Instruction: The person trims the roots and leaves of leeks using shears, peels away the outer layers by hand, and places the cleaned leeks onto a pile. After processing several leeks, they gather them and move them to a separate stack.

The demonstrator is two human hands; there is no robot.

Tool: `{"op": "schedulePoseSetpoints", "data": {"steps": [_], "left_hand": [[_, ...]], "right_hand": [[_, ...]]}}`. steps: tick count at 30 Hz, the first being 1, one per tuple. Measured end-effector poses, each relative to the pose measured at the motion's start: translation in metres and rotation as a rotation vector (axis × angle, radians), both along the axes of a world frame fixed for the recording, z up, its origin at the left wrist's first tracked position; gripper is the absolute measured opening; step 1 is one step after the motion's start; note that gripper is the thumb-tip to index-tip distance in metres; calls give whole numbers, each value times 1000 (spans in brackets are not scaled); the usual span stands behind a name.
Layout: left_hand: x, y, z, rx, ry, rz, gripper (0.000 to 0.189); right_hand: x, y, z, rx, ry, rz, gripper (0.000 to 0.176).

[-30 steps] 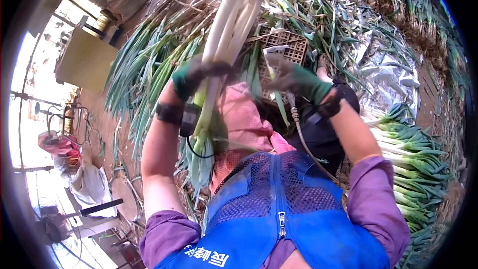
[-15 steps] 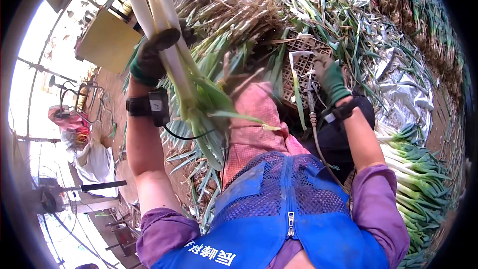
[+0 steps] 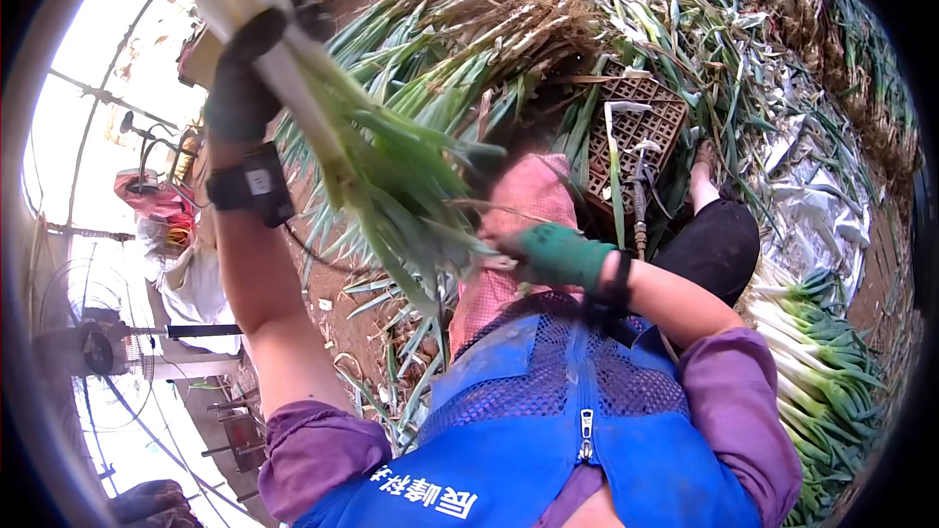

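My left hand [image 3: 245,78], in a dark glove with a green cuff, is closed around the thick white stalks of a few leeks [image 3: 303,88], raised at upper left. Their green leaves [image 3: 391,186] fan down toward my lap, partly blurred. At the leaf ends my right hand [image 3: 553,254], in a green glove, has its fingers closed on the leaf tips. Behind it an air gun [image 3: 641,181] with a hose rests at a brown plastic crate [image 3: 655,108]. A pink cloth [image 3: 528,196] covers my leg beneath the leaves.
A heap of untrimmed leeks [image 3: 469,49] with roots lies ahead. Peeled leeks [image 3: 812,362] are stacked at my right, beside white plastic sheeting [image 3: 812,205]. More leeks [image 3: 841,39] line the far right. A fan [image 3: 103,342] stands at left. Leaf scraps litter the ground.
My right hand has left the air gun and moved left to the leaf tips. My left hand has shifted left with the leeks, and the view has turned a little.
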State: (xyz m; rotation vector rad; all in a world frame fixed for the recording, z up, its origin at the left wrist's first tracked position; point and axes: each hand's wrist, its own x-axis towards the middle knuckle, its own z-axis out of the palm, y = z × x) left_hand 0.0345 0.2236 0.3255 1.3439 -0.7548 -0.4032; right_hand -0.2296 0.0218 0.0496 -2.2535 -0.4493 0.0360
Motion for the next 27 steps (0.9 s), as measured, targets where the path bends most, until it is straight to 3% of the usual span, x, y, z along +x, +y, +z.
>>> {"op": "schedulePoseSetpoints", "data": {"steps": [1,3,4,5,6,7,9,10,11,12,13,14,15,17,18,21,23,24,26,27], "left_hand": [[2,19,6,-19,-7,59,54],[6,54,15,-113,-29,62,55],[6,72,20,-186,-31,-102,57],[-7,80,27,-208,-48,-7,55],[-16,89,34,-244,-58,-53,51],[-21,99,41,-277,-70,-101,48],[-27,120,53,-352,-85,-246,50],[-34,120,61,-359,-124,-402,51],[-37,138,70,-352,-123,-134,54],[-44,138,79,-341,-154,-114,55],[-52,135,86,-328,-184,-94,56],[-59,134,88,-310,-245,16,58],[-59,128,93,-357,-166,-329,55],[-63,140,107,-334,-201,-20,52],[-65,137,112,-206,-255,169,47],[-50,128,128,43,-222,633,36],[-21,151,129,74,-210,624,31],[-11,162,128,109,-227,682,30],[6,180,125,184,-258,762,31],[13,186,123,226,-274,788,33]], "right_hand": [[-5,-25,3,-293,131,95,31],[-4,-64,-6,-619,302,15,26],[1,-86,-27,-609,175,-231,20],[11,-94,3,-683,260,-462,17],[29,-138,-44,-731,-28,-589,16],[50,-169,-41,-665,-259,-697,15],[69,-172,31,-148,-22,-941,20],[84,-175,43,253,-8,-876,23],[94,-174,52,649,11,-785,27],[95,-146,75,881,-103,-643,26],[100,-118,84,913,-106,-458,25],[104,-81,81,848,-54,-276,24],[108,-39,72,742,27,-91,23],[102,44,41,493,176,221,22],[92,73,25,352,226,334,21],[60,100,5,-21,239,540,21],[56,95,-87,-38,303,567,15],[51,69,-26,-198,506,517,26],[51,41,-18,-189,404,343,27],[61,20,6,-337,278,361,26]]}}
